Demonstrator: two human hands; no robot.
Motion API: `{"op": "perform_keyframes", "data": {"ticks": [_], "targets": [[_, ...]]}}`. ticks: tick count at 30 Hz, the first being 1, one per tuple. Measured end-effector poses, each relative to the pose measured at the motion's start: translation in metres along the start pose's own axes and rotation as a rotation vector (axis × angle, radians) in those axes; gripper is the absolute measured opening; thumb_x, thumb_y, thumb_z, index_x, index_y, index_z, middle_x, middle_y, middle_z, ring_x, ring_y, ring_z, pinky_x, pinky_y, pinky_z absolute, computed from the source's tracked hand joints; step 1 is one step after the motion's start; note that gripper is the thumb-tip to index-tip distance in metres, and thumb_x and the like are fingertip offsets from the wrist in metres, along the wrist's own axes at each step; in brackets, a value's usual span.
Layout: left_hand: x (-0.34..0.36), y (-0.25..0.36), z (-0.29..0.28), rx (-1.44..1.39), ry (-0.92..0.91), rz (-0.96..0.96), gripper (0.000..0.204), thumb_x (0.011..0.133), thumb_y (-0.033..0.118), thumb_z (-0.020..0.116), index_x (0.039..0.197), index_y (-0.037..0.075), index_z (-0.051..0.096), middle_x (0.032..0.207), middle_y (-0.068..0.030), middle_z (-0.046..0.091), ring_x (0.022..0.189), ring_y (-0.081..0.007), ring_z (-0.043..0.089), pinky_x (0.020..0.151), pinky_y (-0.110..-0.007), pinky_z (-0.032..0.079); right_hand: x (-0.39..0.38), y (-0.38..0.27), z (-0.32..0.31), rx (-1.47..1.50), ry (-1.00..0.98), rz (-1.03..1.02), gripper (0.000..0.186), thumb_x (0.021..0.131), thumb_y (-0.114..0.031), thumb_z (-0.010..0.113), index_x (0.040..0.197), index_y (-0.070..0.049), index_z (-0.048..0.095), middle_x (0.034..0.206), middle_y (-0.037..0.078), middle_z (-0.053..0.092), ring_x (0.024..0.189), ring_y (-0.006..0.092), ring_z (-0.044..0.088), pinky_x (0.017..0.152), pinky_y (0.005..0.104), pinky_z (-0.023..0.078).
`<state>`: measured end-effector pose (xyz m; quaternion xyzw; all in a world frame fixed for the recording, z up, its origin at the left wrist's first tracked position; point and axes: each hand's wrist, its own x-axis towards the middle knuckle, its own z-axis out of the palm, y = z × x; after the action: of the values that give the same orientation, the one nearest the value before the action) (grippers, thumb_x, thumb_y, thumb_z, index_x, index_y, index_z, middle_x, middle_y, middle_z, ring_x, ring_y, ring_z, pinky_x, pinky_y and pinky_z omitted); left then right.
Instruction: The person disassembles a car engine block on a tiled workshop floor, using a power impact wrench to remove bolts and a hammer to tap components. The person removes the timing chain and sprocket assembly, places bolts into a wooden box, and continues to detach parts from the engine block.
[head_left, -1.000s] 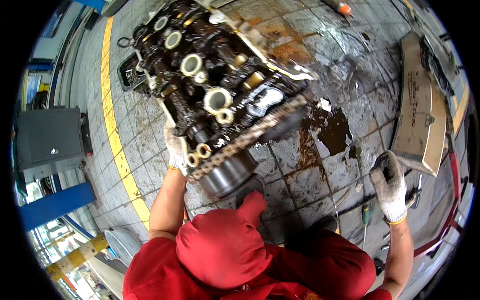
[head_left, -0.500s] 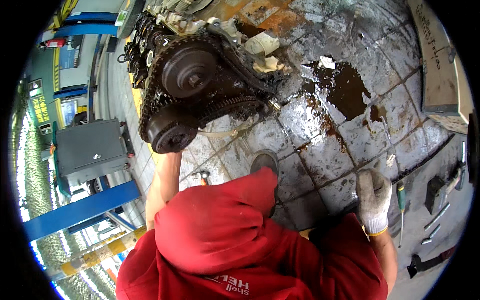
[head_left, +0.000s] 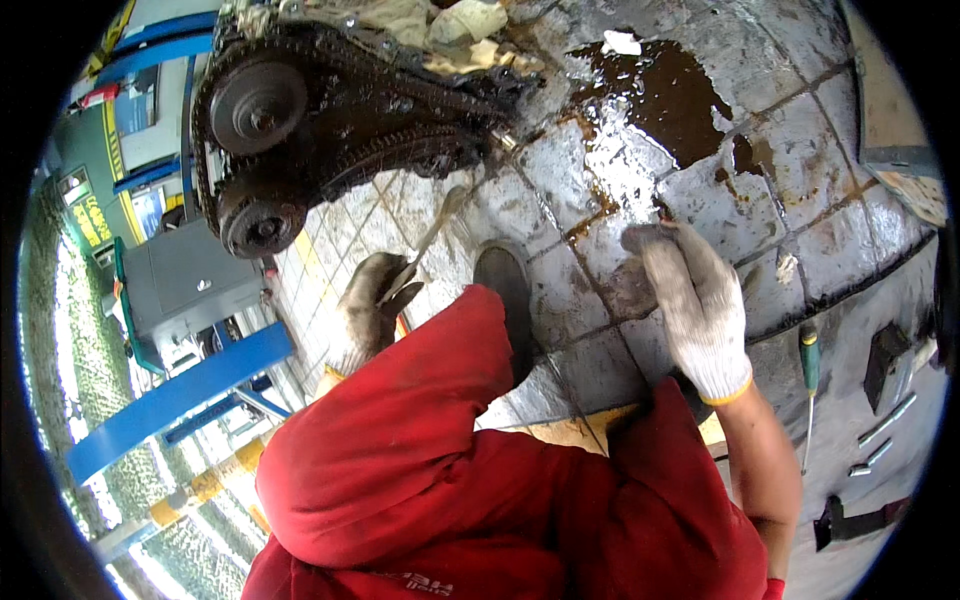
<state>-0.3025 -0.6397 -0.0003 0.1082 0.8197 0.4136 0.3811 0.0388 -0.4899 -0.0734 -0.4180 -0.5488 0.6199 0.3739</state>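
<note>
An oil-blackened engine assembly (head_left: 370, 110), its two sprockets and chain facing me, rests at the back left. My left hand (head_left: 368, 305), in a dirty white glove, is below it with fingers apart, beside the end of a thin pale strip (head_left: 445, 210); whether they touch is unclear. My right hand (head_left: 688, 295), also gloved, reaches over the tiles with fingers extended near a dark oil puddle (head_left: 675, 110). My red-clothed leg and dark shoe (head_left: 500, 275) lie between my hands.
A green-handled screwdriver (head_left: 810, 360), a dark metal block (head_left: 885, 365), sockets (head_left: 870, 462) and cardboard (head_left: 870, 100) lie at the right. On the left stand a grey cabinet (head_left: 185, 280) and blue steel beams (head_left: 170, 400). Pale debris (head_left: 785, 268) lies on the tiles.
The engine has turned from its oily top to its chain end and appears farther up-left. My left hand has come away from it; my right hand has moved left and forward.
</note>
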Motion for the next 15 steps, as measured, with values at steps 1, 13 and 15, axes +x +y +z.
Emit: {"op": "perform_keyframes", "data": {"ticks": [1,13,15], "targets": [[-0.027,0.020,0.006,0.144,0.020,0.031,0.031,0.104,0.029,0.062,0.121,0.004,0.066,0.113,-0.0120,0.069,0.111,-0.0266,0.066,0.101,-0.041,0.053,0.007,-0.003,0.002,0.018,-0.092,0.024,0.018,0.104,-0.016,0.063,0.108,0.000,0.071,0.080,0.016,0.067,0.070,0.0330,0.069,0.065,0.0380,0.051],[-0.109,0.042,-0.013,0.867,-0.094,0.263,0.044,0.086,0.014,0.070,0.130,0.007,0.063,0.165,-0.0179,0.041,0.155,-0.0356,0.037,0.123,-0.047,0.033,0.034,0.004,0.069,0.146,-0.299,0.227,0.027,0.107,-0.024,0.062,0.097,-0.001,0.071,0.068,0.010,0.059,0.056,0.0168,0.054,0.055,0.0338,0.043],[-0.104,0.031,-0.012,0.840,-0.083,0.315,0.042,0.089,0.020,0.066,0.129,0.004,0.063,0.167,-0.0182,0.038,0.159,-0.0345,0.029,0.128,-0.047,0.025,0.025,0.016,0.069,0.100,-0.271,0.181,0.029,0.109,-0.026,0.059,0.099,-0.002,0.071,0.064,0.003,0.056,0.056,0.0099,0.050,0.053,0.0301,0.041]]}}
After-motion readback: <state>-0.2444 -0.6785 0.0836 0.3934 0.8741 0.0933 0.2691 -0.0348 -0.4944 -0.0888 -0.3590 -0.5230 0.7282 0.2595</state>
